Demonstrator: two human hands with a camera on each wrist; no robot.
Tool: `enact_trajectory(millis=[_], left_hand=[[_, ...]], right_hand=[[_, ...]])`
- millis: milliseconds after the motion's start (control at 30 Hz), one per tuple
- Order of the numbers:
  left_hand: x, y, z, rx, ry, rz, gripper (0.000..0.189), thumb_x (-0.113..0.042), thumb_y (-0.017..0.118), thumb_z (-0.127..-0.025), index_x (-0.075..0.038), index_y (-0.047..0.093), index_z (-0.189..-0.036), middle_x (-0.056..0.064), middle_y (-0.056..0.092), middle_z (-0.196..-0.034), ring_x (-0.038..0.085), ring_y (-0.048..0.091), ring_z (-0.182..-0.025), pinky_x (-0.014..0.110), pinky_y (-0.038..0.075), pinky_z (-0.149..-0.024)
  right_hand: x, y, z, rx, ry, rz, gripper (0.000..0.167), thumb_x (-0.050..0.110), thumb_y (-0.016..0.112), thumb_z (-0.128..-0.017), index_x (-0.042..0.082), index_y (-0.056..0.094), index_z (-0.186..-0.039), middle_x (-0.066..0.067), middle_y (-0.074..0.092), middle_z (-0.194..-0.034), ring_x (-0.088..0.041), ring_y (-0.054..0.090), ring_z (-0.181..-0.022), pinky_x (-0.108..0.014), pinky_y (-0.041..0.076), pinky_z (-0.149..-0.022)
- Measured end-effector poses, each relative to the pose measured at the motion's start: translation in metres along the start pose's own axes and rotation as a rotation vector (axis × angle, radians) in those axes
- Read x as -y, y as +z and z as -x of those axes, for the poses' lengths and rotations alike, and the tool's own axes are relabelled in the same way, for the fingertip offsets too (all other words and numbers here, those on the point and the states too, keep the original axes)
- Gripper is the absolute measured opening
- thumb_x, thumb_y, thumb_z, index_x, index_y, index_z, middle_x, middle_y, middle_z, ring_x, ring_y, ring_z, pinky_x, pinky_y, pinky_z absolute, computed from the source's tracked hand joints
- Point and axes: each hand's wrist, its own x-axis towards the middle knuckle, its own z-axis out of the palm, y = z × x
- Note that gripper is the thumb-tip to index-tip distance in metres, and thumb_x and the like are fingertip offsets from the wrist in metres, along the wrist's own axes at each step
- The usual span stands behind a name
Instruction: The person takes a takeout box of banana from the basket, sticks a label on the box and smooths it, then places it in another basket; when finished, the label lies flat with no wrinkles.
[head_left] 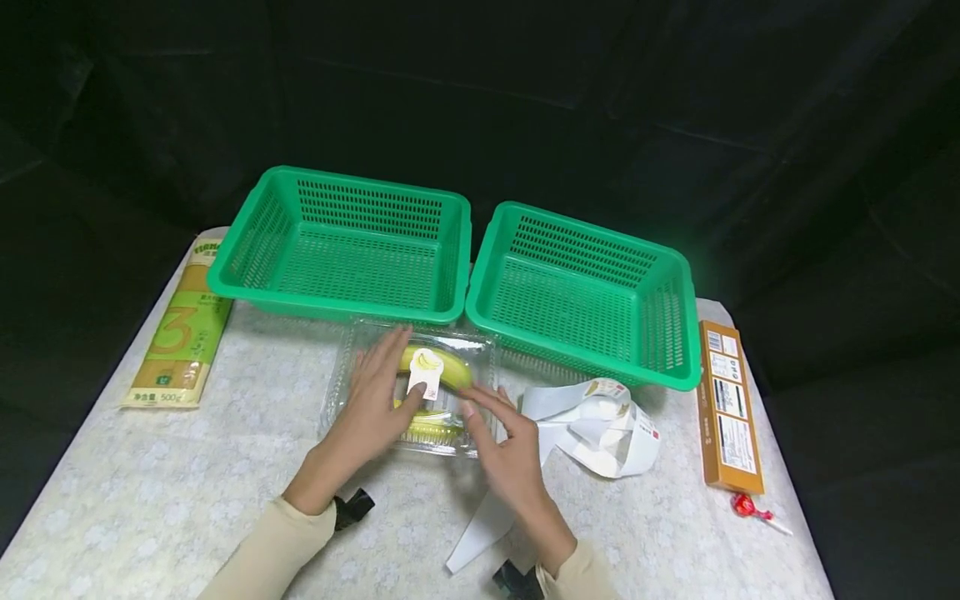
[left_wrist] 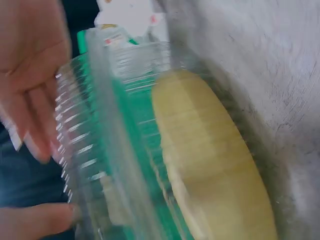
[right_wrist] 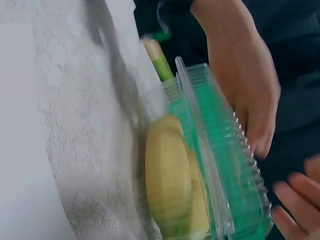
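A clear plastic clamshell box (head_left: pixel 337 408) lies on the table in front of the baskets, with yellow bananas (head_left: pixel 454 368) inside and a white banana-picture label (head_left: pixel 424 387) on top. My left hand (head_left: pixel 367 408) rests over the box's left part, fingers stretched forward and thumb near the label. At its right side is my right hand (head_left: pixel 516 458), with extended fingertips right at the lid's edge. Both wrist views show the lid closed over a large banana (left_wrist: pixel 210 160), blurred by motion. In the right wrist view, the box's ribbed side (right_wrist: pixel 250 160) lies between both hands.
Two green baskets (head_left: pixel 337 304) (head_left: pixel 585 358) stand side by side behind the box. A spaghetti pack (head_left: pixel 176 342) lies at left. Crumpled white paper (head_left: pixel 637 446) with a long strip sits beside my right hand. An orange carton (head_left: pixel 727 408) and red lollipop (head_left: pixel 744 505) lie at right.
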Motion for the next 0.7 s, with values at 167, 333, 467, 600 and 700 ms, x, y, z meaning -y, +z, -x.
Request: enact_trajectory(millis=[167, 333, 467, 600, 700], left_hand=[[0.015, -0.018, 0.010, -0.181, -0.070, 0.230, 0.072, -0.011, 0.066, -0.094, -0.013, 0.032, -0.158, 0.014, 0.026, -0.165, 0.036, 0.019, -0.155, 0.068, 0.020, -0.120], [0.040, -0.034, 0.013, -0.227, -0.157, 0.317, 0.068, -0.012, 0.064, -0.096, -0.014, 0.033, -0.157, 0.015, 0.021, -0.166, 0.037, 0.016, -0.156, 0.067, 0.020, -0.122], [0.055, -0.043, 0.014, -0.117, -0.242, 0.547, 0.070, -0.018, 0.057, -0.102, -0.019, 0.020, -0.162, 0.010, 0.012, -0.170, 0.036, 0.013, -0.157, 0.063, 0.021, -0.123], [0.063, -0.045, 0.014, -0.021, -0.315, 0.731, 0.070, -0.021, 0.049, -0.105, -0.020, 0.010, -0.164, 0.007, 0.007, -0.171, 0.035, 0.014, -0.157, 0.060, 0.016, -0.126], [0.068, -0.043, 0.013, 0.022, -0.318, 0.792, 0.069, -0.022, 0.047, -0.106, -0.018, 0.008, -0.164, 0.010, 0.007, -0.171, 0.036, 0.013, -0.157, 0.059, 0.012, -0.127]], right_hand=[[-0.009, -0.004, 0.000, -0.187, 0.128, -0.062, 0.042, 0.022, 0.064, -0.100, 0.011, 0.059, -0.140, -0.007, 0.052, -0.152, -0.027, 0.039, -0.149, -0.054, 0.028, -0.124], [-0.022, -0.007, -0.005, -0.094, 0.327, -0.126, 0.066, 0.035, 0.058, -0.102, 0.019, 0.029, -0.159, -0.008, 0.027, -0.167, -0.034, 0.023, -0.155, -0.062, 0.020, -0.124], [-0.030, -0.006, -0.011, 0.002, 0.416, -0.222, 0.076, 0.043, 0.053, -0.103, 0.020, 0.012, -0.163, -0.008, 0.014, -0.170, -0.036, 0.015, -0.157, -0.060, 0.018, -0.125], [-0.033, -0.004, -0.016, 0.048, 0.437, -0.272, 0.078, 0.043, 0.050, -0.104, 0.019, 0.005, -0.164, -0.011, 0.010, -0.170, -0.038, 0.011, -0.157, -0.057, 0.016, -0.126], [-0.033, -0.003, -0.019, 0.059, 0.450, -0.281, 0.078, 0.044, 0.049, -0.104, 0.019, 0.004, -0.164, -0.011, 0.009, -0.171, -0.039, 0.009, -0.157, -0.057, 0.013, -0.127]])
